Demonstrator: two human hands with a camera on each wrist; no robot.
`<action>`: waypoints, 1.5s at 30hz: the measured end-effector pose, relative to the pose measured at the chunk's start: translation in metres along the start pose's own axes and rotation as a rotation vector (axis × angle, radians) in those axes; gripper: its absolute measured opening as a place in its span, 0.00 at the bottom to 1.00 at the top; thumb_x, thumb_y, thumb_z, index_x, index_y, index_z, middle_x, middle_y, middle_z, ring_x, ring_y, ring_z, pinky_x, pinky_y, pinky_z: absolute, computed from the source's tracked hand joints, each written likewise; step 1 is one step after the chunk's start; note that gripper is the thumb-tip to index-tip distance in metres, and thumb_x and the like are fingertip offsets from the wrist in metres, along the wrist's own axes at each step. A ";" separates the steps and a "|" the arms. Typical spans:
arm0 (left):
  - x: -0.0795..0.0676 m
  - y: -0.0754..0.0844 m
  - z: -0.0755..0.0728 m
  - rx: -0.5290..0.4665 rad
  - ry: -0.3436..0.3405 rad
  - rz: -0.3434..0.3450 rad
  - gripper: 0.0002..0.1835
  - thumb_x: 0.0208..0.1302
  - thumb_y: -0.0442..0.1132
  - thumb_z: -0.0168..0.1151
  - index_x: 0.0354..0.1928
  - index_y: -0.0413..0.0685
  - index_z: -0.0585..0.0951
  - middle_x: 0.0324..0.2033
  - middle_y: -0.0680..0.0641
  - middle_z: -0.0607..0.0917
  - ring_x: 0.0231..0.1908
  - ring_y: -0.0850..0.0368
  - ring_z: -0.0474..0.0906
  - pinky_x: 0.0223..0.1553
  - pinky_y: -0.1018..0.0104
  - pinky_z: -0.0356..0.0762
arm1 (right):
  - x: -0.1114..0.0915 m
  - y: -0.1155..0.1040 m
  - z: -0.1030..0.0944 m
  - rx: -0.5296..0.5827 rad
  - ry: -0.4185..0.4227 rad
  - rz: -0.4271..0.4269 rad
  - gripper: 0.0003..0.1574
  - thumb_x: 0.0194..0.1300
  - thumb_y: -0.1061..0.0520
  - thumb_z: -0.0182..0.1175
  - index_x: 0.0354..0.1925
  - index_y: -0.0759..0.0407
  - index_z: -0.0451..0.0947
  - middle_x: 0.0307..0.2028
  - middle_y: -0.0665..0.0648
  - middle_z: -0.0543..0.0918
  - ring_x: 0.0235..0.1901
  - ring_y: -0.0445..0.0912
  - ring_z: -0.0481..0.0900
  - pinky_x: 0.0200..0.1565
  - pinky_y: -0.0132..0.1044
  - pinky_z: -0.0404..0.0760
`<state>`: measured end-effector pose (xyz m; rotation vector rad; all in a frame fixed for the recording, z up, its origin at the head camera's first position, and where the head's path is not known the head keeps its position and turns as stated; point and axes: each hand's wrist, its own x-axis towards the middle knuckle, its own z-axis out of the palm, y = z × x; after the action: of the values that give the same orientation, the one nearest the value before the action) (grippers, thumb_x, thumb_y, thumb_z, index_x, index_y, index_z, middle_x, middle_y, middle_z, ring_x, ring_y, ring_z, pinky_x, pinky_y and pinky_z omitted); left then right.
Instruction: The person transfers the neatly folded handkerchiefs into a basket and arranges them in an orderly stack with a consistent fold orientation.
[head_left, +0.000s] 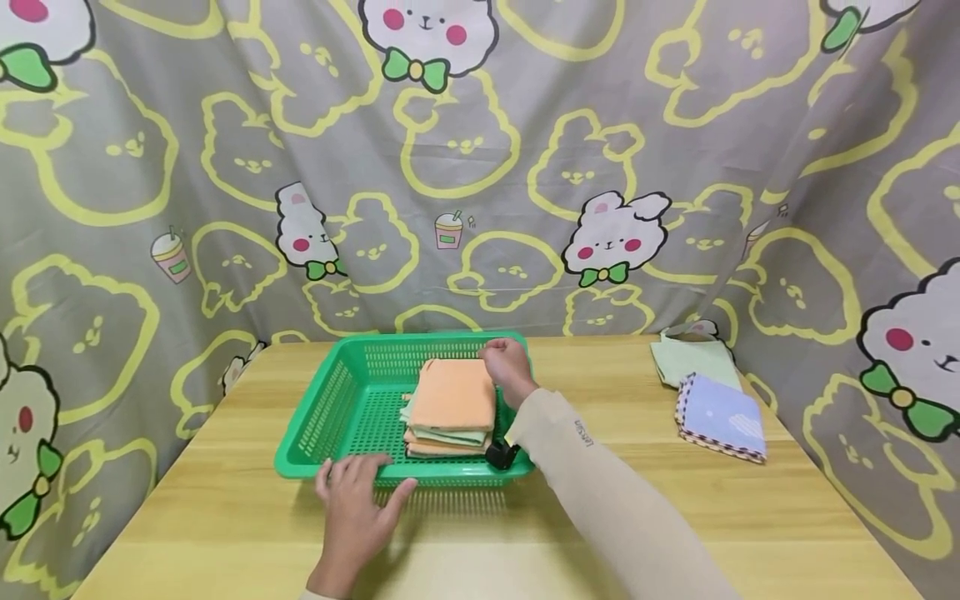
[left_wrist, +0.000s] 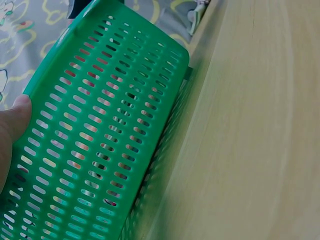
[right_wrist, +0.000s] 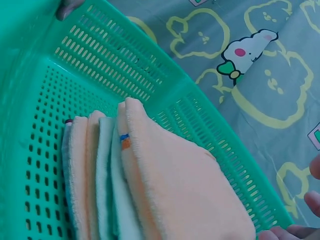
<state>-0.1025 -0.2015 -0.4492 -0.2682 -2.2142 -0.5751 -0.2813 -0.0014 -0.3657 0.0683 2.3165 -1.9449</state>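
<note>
A stack of folded orange and pale green towels (head_left: 453, 396) lies in a green plastic basket (head_left: 322, 408). Its top piece is orange; in the right wrist view the towels (right_wrist: 175, 175) show their folded edges. My left hand (head_left: 356, 508) holds the basket's front rim, fingers over the edge and thumb outside. That thumb (left_wrist: 17, 120) lies against the rim in the left wrist view. Beside the top towel's far right corner, my right hand (head_left: 510, 371) has loosely curled fingers and nothing visible in them. Its fingers (right_wrist: 295, 231) show close to the orange towel's edge.
On the wooden table (head_left: 600, 517), a blue folded cloth (head_left: 722, 417) with a checked edge overlaps a pale green cloth (head_left: 693, 358) at the right. A printed grey curtain (head_left: 465, 275) hangs behind and along both sides. A small black device (head_left: 501, 454) sits at my right wrist.
</note>
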 end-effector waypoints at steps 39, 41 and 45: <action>-0.001 -0.001 -0.002 0.008 -0.006 0.007 0.31 0.60 0.65 0.58 0.39 0.41 0.79 0.35 0.43 0.82 0.42 0.40 0.71 0.53 0.29 0.46 | 0.024 0.011 -0.108 -0.144 0.250 -0.022 0.21 0.64 0.54 0.55 0.53 0.63 0.73 0.52 0.60 0.75 0.50 0.53 0.71 0.52 0.45 0.70; -0.001 -0.001 -0.002 0.007 -0.007 0.009 0.32 0.62 0.67 0.55 0.40 0.40 0.79 0.35 0.43 0.82 0.41 0.40 0.71 0.53 0.29 0.46 | 0.025 0.016 -0.114 -0.151 0.274 -0.020 0.21 0.63 0.55 0.56 0.52 0.63 0.73 0.52 0.60 0.75 0.51 0.53 0.71 0.53 0.45 0.69; -0.001 -0.001 -0.002 0.005 -0.010 0.009 0.32 0.62 0.67 0.55 0.40 0.41 0.79 0.35 0.43 0.82 0.41 0.40 0.71 0.54 0.31 0.46 | 0.027 0.025 -0.128 -0.169 0.304 0.001 0.22 0.63 0.55 0.56 0.54 0.64 0.72 0.51 0.60 0.75 0.51 0.54 0.71 0.53 0.45 0.69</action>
<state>-0.1009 -0.2033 -0.4498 -0.2792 -2.2228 -0.5645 -0.3127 0.1276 -0.3716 0.3735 2.6584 -1.8398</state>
